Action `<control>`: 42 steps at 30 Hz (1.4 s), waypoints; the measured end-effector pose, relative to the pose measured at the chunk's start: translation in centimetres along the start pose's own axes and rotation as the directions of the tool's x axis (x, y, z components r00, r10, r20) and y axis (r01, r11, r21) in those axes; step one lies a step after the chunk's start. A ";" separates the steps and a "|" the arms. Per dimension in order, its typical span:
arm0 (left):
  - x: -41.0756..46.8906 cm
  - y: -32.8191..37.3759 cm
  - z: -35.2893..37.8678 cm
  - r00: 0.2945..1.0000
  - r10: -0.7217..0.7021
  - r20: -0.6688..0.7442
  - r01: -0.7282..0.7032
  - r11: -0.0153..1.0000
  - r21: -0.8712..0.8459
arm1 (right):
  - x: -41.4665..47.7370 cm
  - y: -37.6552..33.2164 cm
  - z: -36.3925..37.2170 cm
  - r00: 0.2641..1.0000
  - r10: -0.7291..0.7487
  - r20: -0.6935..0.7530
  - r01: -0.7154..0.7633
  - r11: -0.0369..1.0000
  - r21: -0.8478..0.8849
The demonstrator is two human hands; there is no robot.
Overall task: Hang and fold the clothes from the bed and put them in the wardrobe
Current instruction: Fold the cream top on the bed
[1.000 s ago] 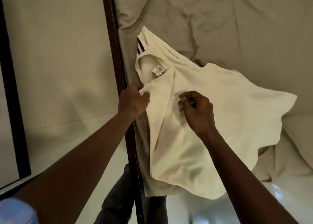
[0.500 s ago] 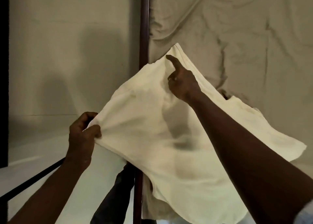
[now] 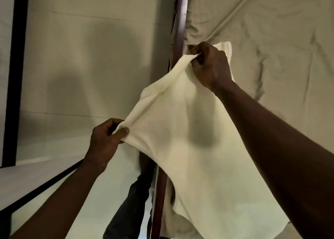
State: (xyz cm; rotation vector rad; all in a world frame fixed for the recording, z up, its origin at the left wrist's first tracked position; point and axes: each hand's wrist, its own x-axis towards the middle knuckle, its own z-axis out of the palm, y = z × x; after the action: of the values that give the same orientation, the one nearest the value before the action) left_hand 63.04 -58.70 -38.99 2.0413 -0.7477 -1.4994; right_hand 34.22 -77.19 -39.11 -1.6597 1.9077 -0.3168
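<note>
A cream T-shirt (image 3: 195, 148) hangs stretched in the air between my two hands, above the edge of the bed. My left hand (image 3: 105, 139) pinches one upper corner of it at the lower left. My right hand (image 3: 209, 65) grips the other upper corner higher up, near the bed post. The rest of the shirt drapes down to the right and hides part of the bed edge.
The bed (image 3: 271, 39) with a rumpled beige sheet fills the right side. A dark wooden bed post (image 3: 179, 21) runs down the middle. Pale wall and floor lie to the left, with a black frame (image 3: 16, 75). My dark trouser leg (image 3: 130, 208) shows below.
My right hand went from pointing on the shirt to gripping its corner near the post. The left hand lifted slightly with its corner, and the shirt is pulled tauter.
</note>
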 end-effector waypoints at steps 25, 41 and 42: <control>-15.4 -7.6 10.6 0.950 -0.301 0.086 0.313 0.922 -0.226 | -50.7 14.6 9.1 -0.099 0.744 0.661 -0.180 -0.667 0.723; -20.3 -12.7 17.9 0.902 -0.427 0.068 0.411 0.895 0.173 | -57.5 21.2 10.2 0.144 0.698 0.702 0.282 -0.709 0.647; -20.6 -12.4 17.4 0.899 -0.431 0.081 0.415 0.895 0.162 | -58.0 21.3 10.3 0.132 0.684 0.718 0.317 -0.715 0.623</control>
State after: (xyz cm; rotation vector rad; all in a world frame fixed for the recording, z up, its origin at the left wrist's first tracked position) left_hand 43.07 -36.79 -37.93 2.3507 -0.4759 -1.8616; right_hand 25.68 -15.24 -43.06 1.4600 1.2562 -1.5505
